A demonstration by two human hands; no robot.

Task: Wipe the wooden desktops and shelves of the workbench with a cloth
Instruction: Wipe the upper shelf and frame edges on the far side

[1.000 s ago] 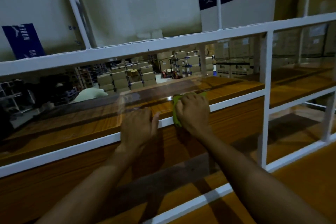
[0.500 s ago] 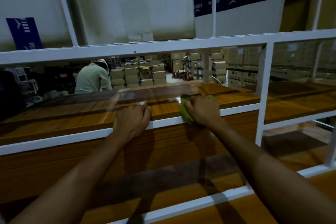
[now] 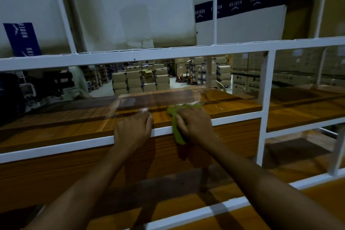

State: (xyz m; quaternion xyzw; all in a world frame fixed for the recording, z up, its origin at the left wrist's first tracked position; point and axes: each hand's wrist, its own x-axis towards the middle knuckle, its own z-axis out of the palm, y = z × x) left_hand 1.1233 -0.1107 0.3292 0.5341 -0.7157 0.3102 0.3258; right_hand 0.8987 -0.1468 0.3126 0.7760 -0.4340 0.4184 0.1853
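Bunching under the right hand, the green cloth sits on the front edge of the wooden shelf, draped over the white rail, much as half a second ago. Right fingers stay clamped on it. At nine o'clock, the left hand still curls over the rail. The person beyond the shelf, in plain view earlier, is now mostly hidden.

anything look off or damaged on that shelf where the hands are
Nothing damaged or spilled. The wooden shelf looks intact; only a glossy streak crosses it behind the hands, probably glare or dampness. The green cloth droops over the white rail.
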